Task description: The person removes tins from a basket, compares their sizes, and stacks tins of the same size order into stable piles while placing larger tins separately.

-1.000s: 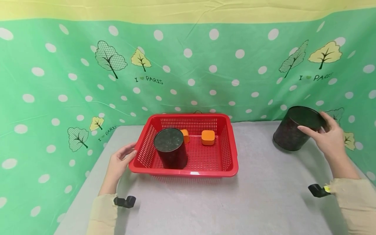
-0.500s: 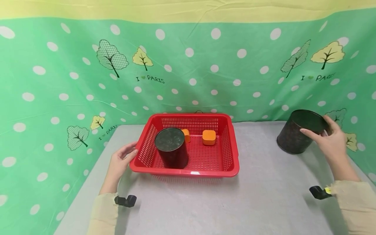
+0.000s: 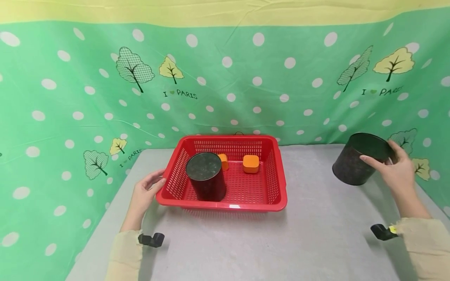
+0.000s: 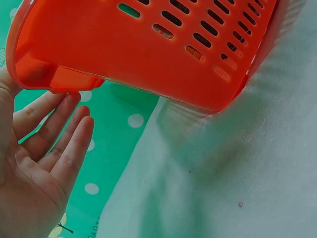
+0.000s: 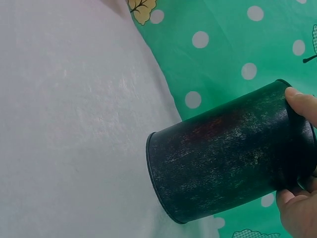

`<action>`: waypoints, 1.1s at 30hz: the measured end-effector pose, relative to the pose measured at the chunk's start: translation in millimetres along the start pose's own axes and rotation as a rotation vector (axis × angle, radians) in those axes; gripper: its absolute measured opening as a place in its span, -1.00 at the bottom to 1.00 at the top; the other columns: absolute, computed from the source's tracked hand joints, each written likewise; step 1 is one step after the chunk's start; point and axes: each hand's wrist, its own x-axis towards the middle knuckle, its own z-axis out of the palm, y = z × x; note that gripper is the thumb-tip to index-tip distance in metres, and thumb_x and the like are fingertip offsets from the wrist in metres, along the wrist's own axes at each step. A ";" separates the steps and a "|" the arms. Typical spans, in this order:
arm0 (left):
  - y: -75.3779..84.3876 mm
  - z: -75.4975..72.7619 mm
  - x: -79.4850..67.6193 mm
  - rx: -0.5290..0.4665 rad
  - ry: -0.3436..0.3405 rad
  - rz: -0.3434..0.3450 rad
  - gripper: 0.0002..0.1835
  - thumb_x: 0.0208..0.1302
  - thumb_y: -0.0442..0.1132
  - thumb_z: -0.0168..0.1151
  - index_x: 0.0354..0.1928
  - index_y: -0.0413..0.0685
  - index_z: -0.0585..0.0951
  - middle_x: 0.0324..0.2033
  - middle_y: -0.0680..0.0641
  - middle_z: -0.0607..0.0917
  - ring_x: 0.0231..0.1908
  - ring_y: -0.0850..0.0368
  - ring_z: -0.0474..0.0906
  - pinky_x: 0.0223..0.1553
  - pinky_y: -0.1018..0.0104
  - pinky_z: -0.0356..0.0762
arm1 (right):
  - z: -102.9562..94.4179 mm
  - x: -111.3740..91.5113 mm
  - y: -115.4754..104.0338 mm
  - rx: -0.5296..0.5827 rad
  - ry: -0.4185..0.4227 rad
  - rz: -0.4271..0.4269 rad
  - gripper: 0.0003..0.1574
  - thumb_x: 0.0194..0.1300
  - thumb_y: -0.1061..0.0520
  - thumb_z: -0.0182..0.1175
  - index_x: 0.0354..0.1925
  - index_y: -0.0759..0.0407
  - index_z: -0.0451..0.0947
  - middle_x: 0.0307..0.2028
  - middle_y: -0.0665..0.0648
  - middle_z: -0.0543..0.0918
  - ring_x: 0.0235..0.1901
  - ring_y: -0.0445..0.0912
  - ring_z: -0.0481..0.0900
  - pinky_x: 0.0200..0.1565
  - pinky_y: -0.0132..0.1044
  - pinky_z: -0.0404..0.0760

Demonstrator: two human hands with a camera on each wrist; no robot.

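My left hand [image 3: 142, 197] holds the left rim of a red plastic basket [image 3: 225, 207]. In the left wrist view its fingers reach under the overhanging basket rim [image 4: 79, 80], spread and slightly bent. Inside the basket, at its left, stands a black can [image 3: 207, 186] with a flat grey-black top. On the right, my right hand [image 3: 399, 168] grips a second black can [image 3: 351, 166] near its upper edge, tilted above the table. The right wrist view shows the dark mottled side of that can [image 5: 218, 153], with thumb and fingers on opposite sides of one end.
A square orange piece [image 3: 251, 164] lies in the back right of the basket. Another orange piece [image 3: 224, 161] is partly hidden behind the standing can. The grey table [image 3: 309, 234] ends at a green dotted cloth [image 3: 246, 86] at the back and sides.
The can in my right hand has shifted slightly to the right and toward me. My left hand keeps its hold on the basket rim.
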 end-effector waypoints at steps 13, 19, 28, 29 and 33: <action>0.4 -1.3 -0.3 -0.014 0.010 -0.006 -0.43 0.44 0.00 0.17 0.37 -0.13 0.44 0.31 -0.28 0.51 0.00 0.67 0.44 0.00 0.76 0.41 | 1.7 2.6 -1.6 0.032 -0.004 -0.012 0.11 0.35 0.03 0.29 0.58 -0.22 -0.20 0.56 -0.21 -0.07 0.55 -0.33 -0.11 0.35 -0.71 0.10; 0.0 -0.4 -0.1 -0.013 0.010 0.007 -0.45 0.44 -0.03 0.18 0.35 -0.14 0.46 0.23 -0.12 0.60 0.01 0.66 0.47 0.04 0.74 0.39 | -2.0 -3.2 2.4 0.047 0.011 -0.001 0.10 0.37 0.08 0.27 0.59 -0.17 -0.19 0.56 -0.15 -0.03 0.54 -0.33 -0.06 0.36 -0.69 0.12; 0.3 1.0 -0.1 -0.014 0.009 0.000 -0.45 0.44 -0.02 0.17 0.35 -0.14 0.45 0.29 -0.26 0.53 0.01 0.66 0.47 0.02 0.74 0.42 | -5.1 -9.2 -4.4 0.098 0.121 0.011 0.02 0.33 0.15 0.29 0.56 -0.14 -0.03 0.46 -0.27 0.19 0.51 -0.37 0.05 0.34 -0.68 0.18; 0.1 0.9 -0.1 -0.015 0.009 -0.002 -0.45 0.44 -0.02 0.17 0.35 -0.14 0.45 0.29 -0.26 0.53 0.01 0.65 0.47 0.01 0.74 0.42 | -5.0 -10.1 -6.3 0.114 0.147 0.019 0.00 0.32 0.16 0.29 0.55 -0.14 0.01 0.42 -0.30 0.23 0.50 -0.37 0.07 0.34 -0.68 0.20; -0.4 1.0 -0.2 -0.008 0.011 -0.008 -0.44 0.44 -0.01 0.17 0.36 -0.14 0.45 0.30 -0.28 0.52 0.00 0.65 0.47 0.00 0.75 0.43 | -6.5 -14.4 -14.8 0.306 0.228 0.037 -0.09 0.27 0.28 0.31 0.46 -0.13 0.19 0.30 -0.30 0.36 0.45 -0.36 0.18 0.26 -0.71 0.29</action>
